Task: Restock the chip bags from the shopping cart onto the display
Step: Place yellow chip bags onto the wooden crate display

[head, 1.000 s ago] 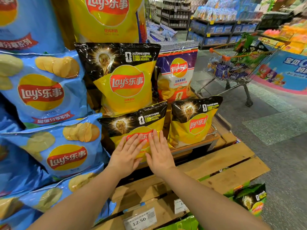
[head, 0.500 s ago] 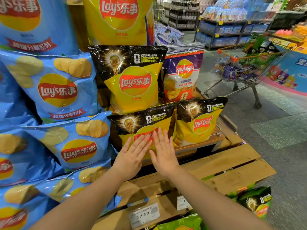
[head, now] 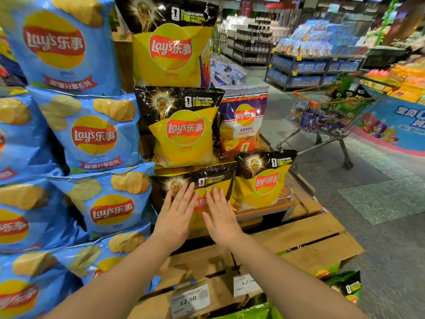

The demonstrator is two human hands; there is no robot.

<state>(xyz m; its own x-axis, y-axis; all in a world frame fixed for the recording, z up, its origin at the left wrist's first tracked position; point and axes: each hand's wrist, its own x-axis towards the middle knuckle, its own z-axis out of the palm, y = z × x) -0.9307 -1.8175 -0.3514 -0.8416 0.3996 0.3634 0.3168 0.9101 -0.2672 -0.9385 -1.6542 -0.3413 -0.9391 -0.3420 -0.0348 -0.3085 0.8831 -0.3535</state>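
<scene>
A small yellow-and-black chip bag (head: 208, 180) leans on the low wooden display shelf (head: 264, 209). My left hand (head: 176, 212) and my right hand (head: 220, 215) both press flat on its front, fingers straight, side by side. A matching small bag (head: 264, 178) stands just to its right. Larger yellow bags (head: 184, 127) and a purple garlic-butter bag (head: 243, 127) stand behind. The shopping cart (head: 328, 118) stands on the aisle floor to the right, holding several bags.
Big blue chip bags (head: 96, 134) are stacked along the left. Wooden pallet boards (head: 299, 240) with price tags (head: 190, 300) lie below the shelf. Green bags (head: 345, 286) sit low at the right. Store shelving (head: 303, 67) runs behind the grey aisle floor.
Both hands have slid a little higher up the bag's front and spread slightly apart. The camera has tilted up and shifted left.
</scene>
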